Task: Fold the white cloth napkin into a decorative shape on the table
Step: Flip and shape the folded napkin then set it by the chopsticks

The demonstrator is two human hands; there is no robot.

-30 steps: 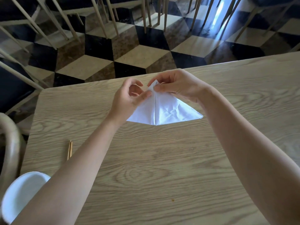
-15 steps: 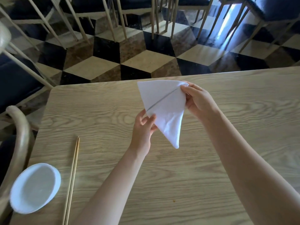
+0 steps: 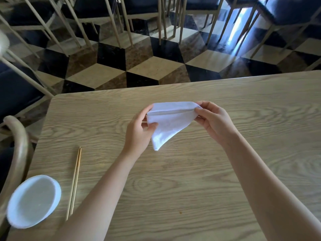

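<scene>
The white cloth napkin point(image 3: 169, 123) is folded into a triangle and held up off the wooden table point(image 3: 191, 180). Its long folded edge runs across the top and its point hangs down toward me. My left hand point(image 3: 139, 134) pinches the left corner between thumb and fingers. My right hand point(image 3: 214, 121) pinches the right corner. A seam line runs just under the top edge from one hand to the other.
A pair of wooden chopsticks point(image 3: 74, 183) lies at the left of the table, with a white bowl point(image 3: 33, 200) at the near left corner. A curved chair back point(image 3: 16, 146) stands beside the left edge. Chairs point(image 3: 139, 13) stand on the checkered floor beyond the far edge.
The napkin lay flat as a triangle a second ago. Both hands lifted it and turned it over, so its long edge is now level on top and its point hangs down.
</scene>
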